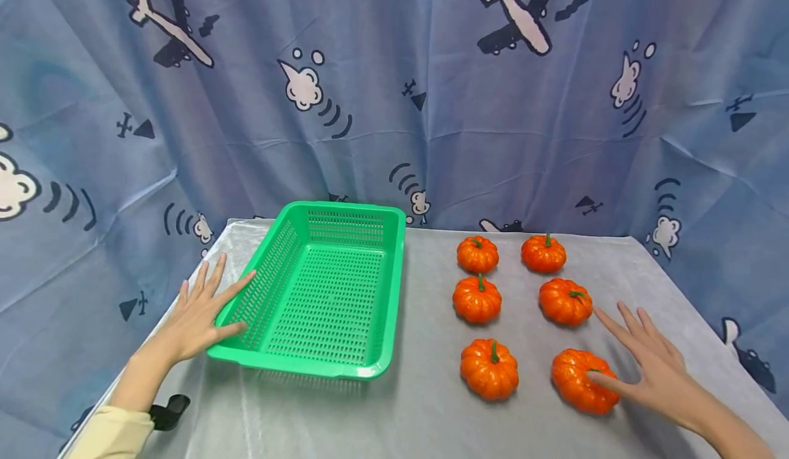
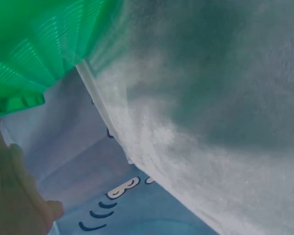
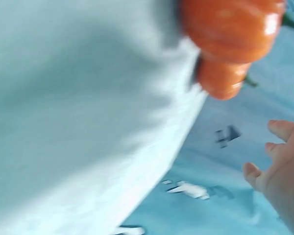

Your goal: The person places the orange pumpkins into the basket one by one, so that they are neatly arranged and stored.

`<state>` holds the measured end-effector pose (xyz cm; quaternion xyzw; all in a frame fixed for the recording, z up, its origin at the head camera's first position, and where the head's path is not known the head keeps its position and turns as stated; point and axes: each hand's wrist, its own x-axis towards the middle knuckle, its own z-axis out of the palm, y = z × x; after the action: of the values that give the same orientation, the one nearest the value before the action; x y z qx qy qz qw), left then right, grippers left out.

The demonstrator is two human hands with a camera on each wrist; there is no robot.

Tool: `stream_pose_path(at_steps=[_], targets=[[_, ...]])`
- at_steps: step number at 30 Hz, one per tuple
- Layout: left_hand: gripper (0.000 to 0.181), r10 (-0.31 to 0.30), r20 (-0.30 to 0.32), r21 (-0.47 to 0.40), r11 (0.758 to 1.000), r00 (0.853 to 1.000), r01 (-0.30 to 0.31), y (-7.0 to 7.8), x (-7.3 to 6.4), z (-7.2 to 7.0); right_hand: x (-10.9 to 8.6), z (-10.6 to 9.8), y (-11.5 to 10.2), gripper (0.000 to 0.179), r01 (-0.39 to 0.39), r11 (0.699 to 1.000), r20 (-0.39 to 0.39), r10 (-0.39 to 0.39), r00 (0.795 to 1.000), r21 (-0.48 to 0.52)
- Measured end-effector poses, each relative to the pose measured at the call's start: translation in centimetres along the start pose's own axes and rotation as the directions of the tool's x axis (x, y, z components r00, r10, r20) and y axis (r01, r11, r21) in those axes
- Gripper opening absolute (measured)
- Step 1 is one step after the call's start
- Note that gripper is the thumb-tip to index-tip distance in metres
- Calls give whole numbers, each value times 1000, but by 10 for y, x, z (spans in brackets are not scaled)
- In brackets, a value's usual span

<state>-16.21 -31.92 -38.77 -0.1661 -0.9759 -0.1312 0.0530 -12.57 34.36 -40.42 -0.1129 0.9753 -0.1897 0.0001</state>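
My left hand (image 1: 200, 315), fingers spread and straight, is at the left rim of a green plastic basket (image 1: 399, 294); whether it touches the rim I cannot tell. Slotted sides of the same basket (image 2: 27, 61) fill the upper left of the left wrist view. To the right, my right hand (image 1: 656, 370) is spread above the table's right side, its thumb in front of the nearest orange pumpkin (image 1: 576, 377). Its index fingertip appears close to another pumpkin (image 1: 564, 301). Nothing is held in either hand. Two pumpkins (image 3: 230, 29) show in the right wrist view, beside the spread fingers.
Other small pumpkins stand on the pale cloth-covered table (image 1: 431, 418): a front one (image 1: 489, 370), a middle one (image 1: 477, 300) and two at the back (image 1: 544, 253). A blue patterned curtain (image 1: 370, 103) hangs behind. A black object (image 1: 169, 412) lies by the left wrist.
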Motion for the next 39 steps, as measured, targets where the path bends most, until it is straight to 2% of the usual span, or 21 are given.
stream_pose_path(at_steps=[7,12,18,23,26,29,32,34,39], targets=[[83,-6,-4,-11,1000,1000,6,-1,2,2,-8,7,19,103,-54,990,61,46,997,132],[81,6,22,-149,989,1000,-3,1,1,4,-2,16,22,102,-52,974,124,24,992,223],[77,16,22,-216,976,1000,-10,7,2,5,-2,26,24,100,-50,948,166,-3,986,315],[77,21,17,-270,963,1000,-15,7,3,6,-5,35,21,101,25,942,109,-65,992,335],[77,18,8,-273,962,1000,-16,5,0,6,-4,40,15,97,100,950,45,-118,992,294],[77,11,-1,-268,963,1000,-11,4,-5,6,-2,43,8,87,110,960,33,-122,992,256],[77,-3,2,-261,965,1000,4,4,-9,8,-2,44,3,78,79,965,54,-95,994,249],[77,-8,3,-254,967,1000,8,4,-9,8,-2,42,1,77,22,971,95,-46,994,240],[75,-3,-8,-216,976,1000,1,8,4,7,-4,33,6,83,-115,972,174,79,982,204]])
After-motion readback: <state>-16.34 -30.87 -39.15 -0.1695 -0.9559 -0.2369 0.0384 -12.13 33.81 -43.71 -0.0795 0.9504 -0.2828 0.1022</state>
